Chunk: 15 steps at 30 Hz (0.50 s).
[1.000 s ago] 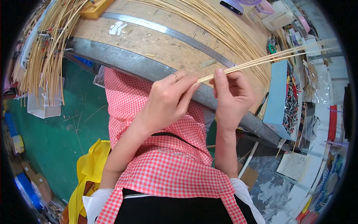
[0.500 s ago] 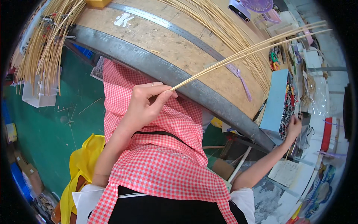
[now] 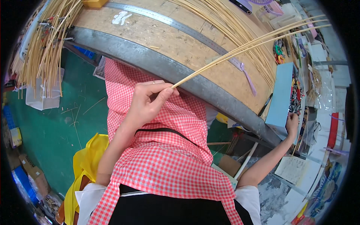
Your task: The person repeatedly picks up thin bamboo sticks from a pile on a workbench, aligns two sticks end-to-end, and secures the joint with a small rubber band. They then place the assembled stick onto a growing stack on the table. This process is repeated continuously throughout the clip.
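Note:
My left hand (image 3: 148, 103) pinches the near ends of a few thin bamboo strips (image 3: 219, 60) between thumb and forefinger. The strips slant up to the right across the workbench edge and fan apart slightly at their far ends. At the right, my right hand (image 3: 292, 125) reaches to the near end of a light blue box (image 3: 279, 99). Its fingers are curled at the opening, and whatever they grip is hidden. Small dark and silvery pieces, apparently clips, with some red among them (image 3: 295, 98), fill that box.
On the wooden workbench (image 3: 150, 37) lie a long steel ruler (image 3: 176, 25) with a purple ribbon (image 3: 249, 82) and a row of bamboo strips (image 3: 234, 32). Bundled strips with clips (image 3: 47, 48) overhang the left end. A metal edge (image 3: 150, 56) runs along the bench front.
My right hand has shifted slightly left, closer against the near end of the blue box. The left hand keeps its pinch on the strips. The whole view has shifted a little.

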Motion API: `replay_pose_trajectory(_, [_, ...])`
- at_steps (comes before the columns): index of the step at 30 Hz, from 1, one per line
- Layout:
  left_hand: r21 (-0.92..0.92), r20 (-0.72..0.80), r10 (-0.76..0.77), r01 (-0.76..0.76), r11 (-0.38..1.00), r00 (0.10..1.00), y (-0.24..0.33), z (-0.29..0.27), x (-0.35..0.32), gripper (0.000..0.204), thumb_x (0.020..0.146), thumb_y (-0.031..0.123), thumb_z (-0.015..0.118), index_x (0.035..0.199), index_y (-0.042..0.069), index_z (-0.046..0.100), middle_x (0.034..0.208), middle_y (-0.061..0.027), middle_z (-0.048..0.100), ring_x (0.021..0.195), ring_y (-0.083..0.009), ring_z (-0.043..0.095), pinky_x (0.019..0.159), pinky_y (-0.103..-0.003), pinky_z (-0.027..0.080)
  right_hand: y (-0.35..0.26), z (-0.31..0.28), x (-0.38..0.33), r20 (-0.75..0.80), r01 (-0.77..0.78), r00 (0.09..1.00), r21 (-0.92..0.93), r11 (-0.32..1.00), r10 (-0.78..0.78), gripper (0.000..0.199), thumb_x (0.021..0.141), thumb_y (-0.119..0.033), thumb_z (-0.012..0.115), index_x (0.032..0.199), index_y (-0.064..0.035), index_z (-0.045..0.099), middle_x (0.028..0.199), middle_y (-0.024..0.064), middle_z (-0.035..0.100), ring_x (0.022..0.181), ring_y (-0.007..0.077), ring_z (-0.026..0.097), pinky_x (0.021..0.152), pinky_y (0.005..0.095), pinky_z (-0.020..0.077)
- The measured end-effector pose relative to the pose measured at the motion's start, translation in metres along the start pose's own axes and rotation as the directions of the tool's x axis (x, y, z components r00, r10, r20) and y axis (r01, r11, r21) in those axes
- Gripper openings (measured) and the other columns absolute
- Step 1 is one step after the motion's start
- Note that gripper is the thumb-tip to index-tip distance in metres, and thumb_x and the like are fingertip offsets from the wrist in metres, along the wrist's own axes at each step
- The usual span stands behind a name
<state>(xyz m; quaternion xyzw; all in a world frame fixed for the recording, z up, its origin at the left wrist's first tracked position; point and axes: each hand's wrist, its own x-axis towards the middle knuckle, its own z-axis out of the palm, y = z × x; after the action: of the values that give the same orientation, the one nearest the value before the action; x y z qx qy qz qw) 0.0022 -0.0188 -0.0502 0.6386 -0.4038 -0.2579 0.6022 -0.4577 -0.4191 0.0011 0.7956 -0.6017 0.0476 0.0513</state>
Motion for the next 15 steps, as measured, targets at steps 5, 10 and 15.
replay_pose_trajectory(5, [0.070, -0.035, 0.074, -0.071, 0.995, 0.997, 0.002, -0.001, -0.001, 0.013, 0.086, 0.006, 0.058, 0.086, -0.003, 0.067, 0.069, -0.0069, 0.063, 0.057, -0.0109, 0.051, 0.050, -0.024, 0.036, 0.015, 0.000, 0.005, -0.125, 0.017, 0.992, -0.074, 0.997, -0.026, 0.017, 0.085, -0.013, 0.059, 0.094, 0.0010, 0.064, 0.085, 0.0190, 0.064, 0.082, 0.0327, 0.062, 0.074, 0.0388, 0.0470])
replay_pose_trajectory(10, [0.187, -0.080, 0.183, -0.166, 0.968, 0.980, 0.010, -0.004, -0.002, 0.009, 0.084, 0.002, 0.059, 0.085, -0.002, 0.067, 0.066, -0.0097, 0.059, 0.054, -0.0152, 0.051, 0.048, -0.027, 0.036, -0.023, -0.027, -0.013, -0.520, -0.025, 0.820, 0.384, 0.923, 0.239, 0.018, 0.091, -0.010, 0.054, 0.101, 0.0008, 0.066, 0.081, 0.0105, 0.065, 0.072, 0.0146, 0.060, 0.060, 0.0268, 0.0473])
replay_pose_trajectory(15, [0.238, -0.076, 0.215, -0.192, 0.952, 0.974, 0.022, -0.006, -0.002, 0.007, 0.082, 0.001, 0.061, 0.085, -0.002, 0.066, 0.063, -0.0104, 0.057, 0.051, -0.0167, 0.051, 0.046, -0.028, 0.035, -0.132, -0.051, -0.074, -0.361, 0.331, 0.926, 0.917, 0.221, 0.111, 0.028, 0.093, -0.003, 0.049, 0.118, 0.0016, 0.059, 0.091, 0.0093, 0.064, 0.071, 0.0089, 0.057, 0.058, 0.0183, 0.0462])
